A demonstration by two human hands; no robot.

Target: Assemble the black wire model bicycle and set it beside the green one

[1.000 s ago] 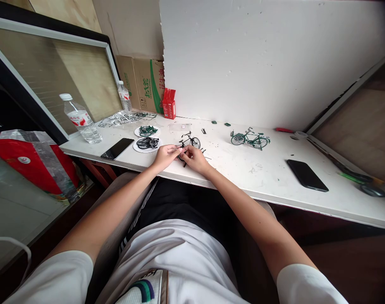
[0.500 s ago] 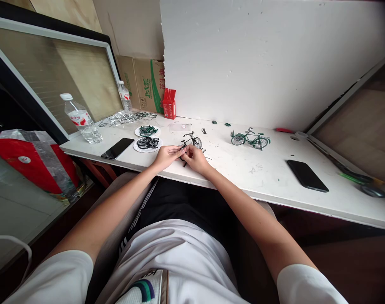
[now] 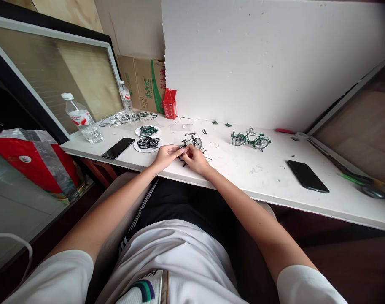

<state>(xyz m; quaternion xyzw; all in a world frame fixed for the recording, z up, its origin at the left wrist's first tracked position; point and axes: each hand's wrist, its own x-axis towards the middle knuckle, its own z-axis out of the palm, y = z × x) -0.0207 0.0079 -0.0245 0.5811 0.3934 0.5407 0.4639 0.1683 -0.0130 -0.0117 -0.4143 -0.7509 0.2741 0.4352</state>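
Observation:
A small black model bicycle [image 3: 196, 142] stands near the front edge of the white table, its rear part partly hidden by my fingers. My left hand [image 3: 167, 156] reaches in from the left, its fingers closed on the near end of the bicycle. On the right side my right hand [image 3: 195, 158] pinches at the same end, and the fingertips of both hands almost meet. Whether a small part sits between the fingertips is hidden. Thin black pieces [image 3: 205, 151] lie just right of my right hand. A green model bicycle [image 3: 249, 139] stands farther right.
Two white plates hold green parts [image 3: 148, 130] and black parts [image 3: 148, 143]. Left of them are a phone [image 3: 118, 148] and a water bottle [image 3: 82, 119]. A red box [image 3: 170, 104] stands at the back. Another phone [image 3: 308, 176] lies at the right.
The fingertips of both hands have shifted very slightly, and a little more of the black bicycle's saddle area shows. The camera view has moved a touch.

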